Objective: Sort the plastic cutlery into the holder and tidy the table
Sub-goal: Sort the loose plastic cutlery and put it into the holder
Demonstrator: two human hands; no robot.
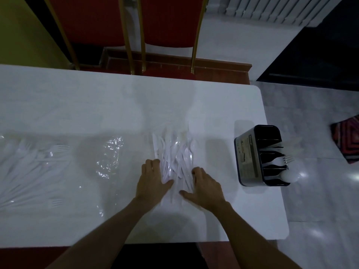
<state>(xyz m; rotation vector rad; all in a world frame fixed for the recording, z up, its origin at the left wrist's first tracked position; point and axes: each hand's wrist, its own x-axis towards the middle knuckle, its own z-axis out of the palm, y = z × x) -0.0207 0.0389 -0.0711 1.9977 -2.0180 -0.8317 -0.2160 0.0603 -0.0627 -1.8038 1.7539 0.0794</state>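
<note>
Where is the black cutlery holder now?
In the head view, the black rectangular cutlery holder stands on the white table, far right, beyond the right hand.

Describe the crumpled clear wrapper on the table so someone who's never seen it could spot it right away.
On the long white table, find the clear pack of white plastic forks at the left end and the clear pack of white plastic knives near the middle. The crumpled clear plastic wrapper lies between them; unlike both, it shows no cutlery inside.

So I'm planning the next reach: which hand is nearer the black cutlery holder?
Right. The right hand lies left of the black cutlery holder; the left hand is farther left, across the white plastic cutlery pile.
</note>
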